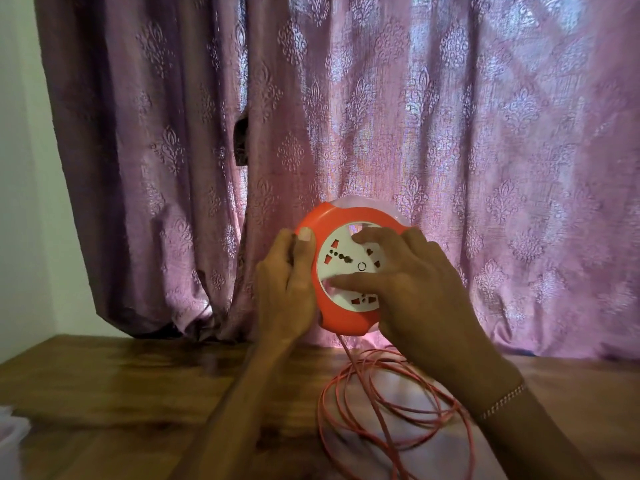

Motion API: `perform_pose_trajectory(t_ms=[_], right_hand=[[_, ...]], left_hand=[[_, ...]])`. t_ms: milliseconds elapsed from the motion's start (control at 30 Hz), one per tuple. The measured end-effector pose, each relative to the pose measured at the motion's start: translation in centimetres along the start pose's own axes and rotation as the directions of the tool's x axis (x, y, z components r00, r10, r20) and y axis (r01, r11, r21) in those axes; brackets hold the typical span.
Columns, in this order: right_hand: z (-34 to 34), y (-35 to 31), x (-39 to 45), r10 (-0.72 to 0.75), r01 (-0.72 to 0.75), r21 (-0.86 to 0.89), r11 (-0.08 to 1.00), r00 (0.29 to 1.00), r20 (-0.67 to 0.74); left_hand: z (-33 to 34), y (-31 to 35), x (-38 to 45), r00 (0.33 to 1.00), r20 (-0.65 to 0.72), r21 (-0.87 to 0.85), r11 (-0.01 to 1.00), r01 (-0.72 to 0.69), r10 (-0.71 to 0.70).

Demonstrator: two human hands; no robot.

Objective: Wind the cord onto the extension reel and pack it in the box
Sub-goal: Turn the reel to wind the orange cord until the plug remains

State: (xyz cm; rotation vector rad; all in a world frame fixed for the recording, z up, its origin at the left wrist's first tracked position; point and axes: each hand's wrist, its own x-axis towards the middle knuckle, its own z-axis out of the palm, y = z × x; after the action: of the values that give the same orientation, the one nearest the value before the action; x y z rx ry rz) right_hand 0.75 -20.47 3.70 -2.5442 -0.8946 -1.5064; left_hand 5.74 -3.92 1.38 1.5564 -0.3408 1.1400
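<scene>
A round red extension reel (341,318) with a white socket face (341,268) is held upright above the wooden table. My left hand (285,287) grips its left rim, thumb on the front edge. My right hand (412,285) lies over the white face with spread fingers pressing on it. A red cord (391,407) hangs from the reel's bottom and lies in loose loops on the table below. No box is in view.
The wooden table (121,386) spreads left of the cord. A pink patterned curtain (346,116) hangs close behind the reel. A pale wall (24,168) stands at the left. Something white (10,431) shows at the left edge.
</scene>
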Motion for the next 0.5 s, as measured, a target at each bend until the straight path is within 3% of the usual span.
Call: perform_pose_trajectory(t_ms=[300,500], right_hand=[[1.0,-0.9,-0.3,0.147,-0.145,0.026,0.989,0.985,-0.09],[1.1,-1.3,-0.3,0.32,-0.32,0.028,0.947,0.929,-0.187]], left_hand=[[0.0,0.4,-0.1,1.0,-0.003,-0.017,1.0,0.019,-0.019],[0.0,0.4,0.0,1.0,-0.011,-0.001,1.0,0.003,-0.003]])
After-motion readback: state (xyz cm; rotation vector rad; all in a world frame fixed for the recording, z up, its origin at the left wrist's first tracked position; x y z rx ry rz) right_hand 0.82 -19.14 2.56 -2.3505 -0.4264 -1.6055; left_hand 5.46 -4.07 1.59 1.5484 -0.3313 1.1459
